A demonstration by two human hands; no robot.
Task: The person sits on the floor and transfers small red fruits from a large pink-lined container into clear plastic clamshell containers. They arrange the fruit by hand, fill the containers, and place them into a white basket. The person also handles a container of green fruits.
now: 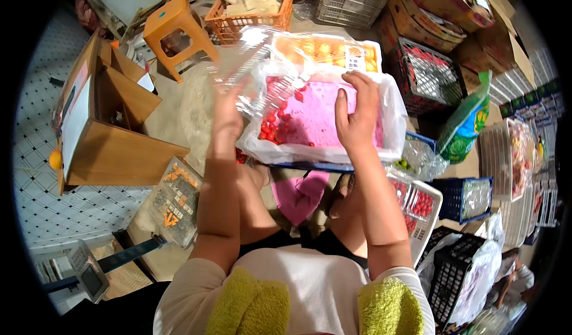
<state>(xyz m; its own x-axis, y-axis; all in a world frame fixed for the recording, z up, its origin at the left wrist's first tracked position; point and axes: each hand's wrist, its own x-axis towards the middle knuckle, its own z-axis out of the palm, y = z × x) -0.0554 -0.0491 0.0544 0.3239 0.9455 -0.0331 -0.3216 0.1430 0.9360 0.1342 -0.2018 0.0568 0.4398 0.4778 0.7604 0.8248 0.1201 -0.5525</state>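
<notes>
In front of me stands a crate lined with white plastic [390,117], with a pink sheet [313,117] inside. Small red fruits [271,128] lie along its left side, and a few more are on the sheet. A clear plastic container [253,67], blurred and shiny, is in my left hand [228,111] above the crate's left rim. Its fingers are partly hidden by the plastic. My right hand [359,106] hovers over the right part of the pink sheet, thumb and fingers apart, with nothing in it. Behind the crate is a box of orange-yellow fruit [325,50].
An orange stool [179,34] and a wooden cabinet [119,138] stand to the left. At right are a white basket of packed red fruit [417,207], a green bag [468,126] and a black crate [450,275]. An orange basket [253,22] holds wood pieces.
</notes>
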